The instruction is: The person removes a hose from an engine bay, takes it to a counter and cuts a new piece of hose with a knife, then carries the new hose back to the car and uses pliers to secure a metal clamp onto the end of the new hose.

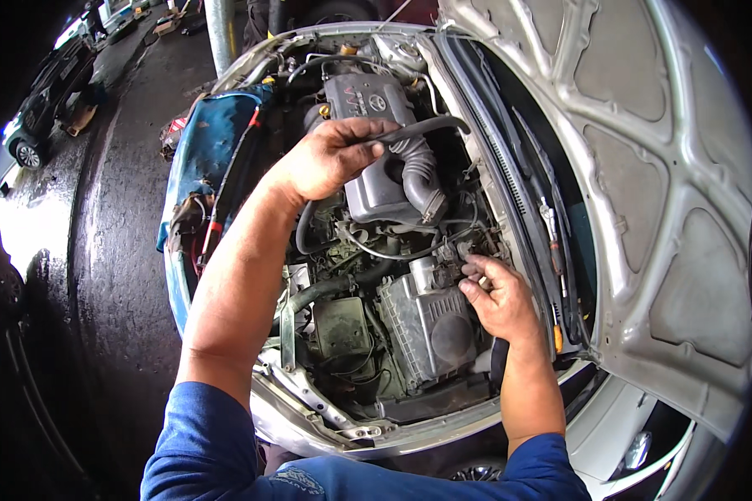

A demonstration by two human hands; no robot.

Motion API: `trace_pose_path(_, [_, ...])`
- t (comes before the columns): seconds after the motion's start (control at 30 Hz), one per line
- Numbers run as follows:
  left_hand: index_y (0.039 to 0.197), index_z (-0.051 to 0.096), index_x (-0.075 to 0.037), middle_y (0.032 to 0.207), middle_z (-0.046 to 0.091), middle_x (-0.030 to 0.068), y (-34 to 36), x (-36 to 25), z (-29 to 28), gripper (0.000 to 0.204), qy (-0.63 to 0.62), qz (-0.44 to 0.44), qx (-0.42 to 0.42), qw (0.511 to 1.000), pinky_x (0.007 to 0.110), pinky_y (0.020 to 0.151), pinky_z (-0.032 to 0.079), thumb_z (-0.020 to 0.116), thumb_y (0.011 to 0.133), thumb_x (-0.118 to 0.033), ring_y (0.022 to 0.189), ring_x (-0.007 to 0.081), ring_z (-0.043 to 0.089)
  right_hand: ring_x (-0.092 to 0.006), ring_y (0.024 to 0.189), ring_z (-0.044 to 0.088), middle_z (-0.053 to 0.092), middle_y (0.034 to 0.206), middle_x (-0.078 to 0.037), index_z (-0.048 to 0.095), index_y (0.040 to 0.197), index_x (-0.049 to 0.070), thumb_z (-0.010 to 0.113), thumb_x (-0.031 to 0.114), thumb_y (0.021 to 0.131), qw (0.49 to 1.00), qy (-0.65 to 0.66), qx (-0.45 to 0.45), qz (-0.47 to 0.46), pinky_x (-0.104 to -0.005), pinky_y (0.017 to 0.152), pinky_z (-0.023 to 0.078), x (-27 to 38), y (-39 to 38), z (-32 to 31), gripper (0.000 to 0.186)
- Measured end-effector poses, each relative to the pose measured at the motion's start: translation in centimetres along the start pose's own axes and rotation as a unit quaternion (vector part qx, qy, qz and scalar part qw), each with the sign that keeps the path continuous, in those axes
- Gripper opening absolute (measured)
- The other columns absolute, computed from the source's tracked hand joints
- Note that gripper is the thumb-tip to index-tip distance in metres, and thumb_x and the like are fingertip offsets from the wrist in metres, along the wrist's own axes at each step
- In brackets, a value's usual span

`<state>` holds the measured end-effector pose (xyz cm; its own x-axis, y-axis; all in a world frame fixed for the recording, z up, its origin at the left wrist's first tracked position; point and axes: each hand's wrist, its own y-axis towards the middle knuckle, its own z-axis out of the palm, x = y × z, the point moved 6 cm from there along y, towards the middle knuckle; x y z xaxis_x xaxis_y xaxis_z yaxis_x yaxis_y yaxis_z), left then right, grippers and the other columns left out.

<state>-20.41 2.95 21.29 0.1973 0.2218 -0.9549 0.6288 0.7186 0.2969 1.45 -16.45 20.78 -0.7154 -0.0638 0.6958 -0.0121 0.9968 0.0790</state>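
Head view: our left hand (332, 157) clamps the hose (433, 126) above the engine cover (361, 93); our right hand (503, 306) curls near the air box (439, 327), but we cannot tell its grip. We should avoid kinking the hose.

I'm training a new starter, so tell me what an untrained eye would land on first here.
The left hand gripping a black hose over the engine cover, near the upper middle. Next, the huge silver hood, raised and filling the right side. Lower down, the right hand sits beside the dark air filter box.
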Motion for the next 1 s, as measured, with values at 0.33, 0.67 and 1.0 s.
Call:
trace_pose_path(0.33, [0.133, 0.052, -0.002, 0.069, 0.049, -0.008, -5.0, -14.5, -2.8, 0.042, -0.042, 0.108, -0.077, 0.99, 0.017, 0.052, 0.031, 0.058, 0.093, -0.015, 0.057, 0.0023, 0.038, -0.0128, 0.08, 0.063, 0.067, 0.093, -0.009, 0.061, 0.113, -0.002, 0.072, 0.008, 0.082, 0.997, 0.018, -0.025, -0.067, -0.027, 0.07, 0.052, 10.2, -5.2, 1.5, 0.034])
trace_pose_path(0.67, [0.131, 0.052, 0.001, 0.082, 0.057, -0.0067, -13.8, -24.8, -2.4, 0.042, 0.023, 0.195, -0.085, 0.977, 0.016, 0.057, 0.035, 0.06, 0.093, -0.015, 0.065, 0.0011, 0.043, -0.0072, 0.077, 0.059, 0.066, 0.087, -0.004, 0.061, 0.107, -0.002, 0.066, 0.003, 0.087, 0.974, 0.15, -0.071, -0.152, -0.0205, 0.067, 0.049, 22.0, -6.8, 2.9, 0.021])
trace_pose_path(1.0, [0.129, 0.054, 0.002, 0.086, 0.059, -0.0045, -25.0, -30.6, 0.9, 0.037, 0.07, 0.184, -0.129, 0.972, 0.016, 0.06, 0.038, 0.059, 0.093, -0.008, 0.069, -0.0001, 0.046, -0.006, 0.062, 0.054, 0.064, 0.08, 0.0, 0.066, 0.102, 0.002, 0.064, 0.015, 0.092, 0.873, 0.438, -0.077, -0.2, -0.0189, 0.054, 0.044, 34.3, -5.8, 3.2, 0.017])
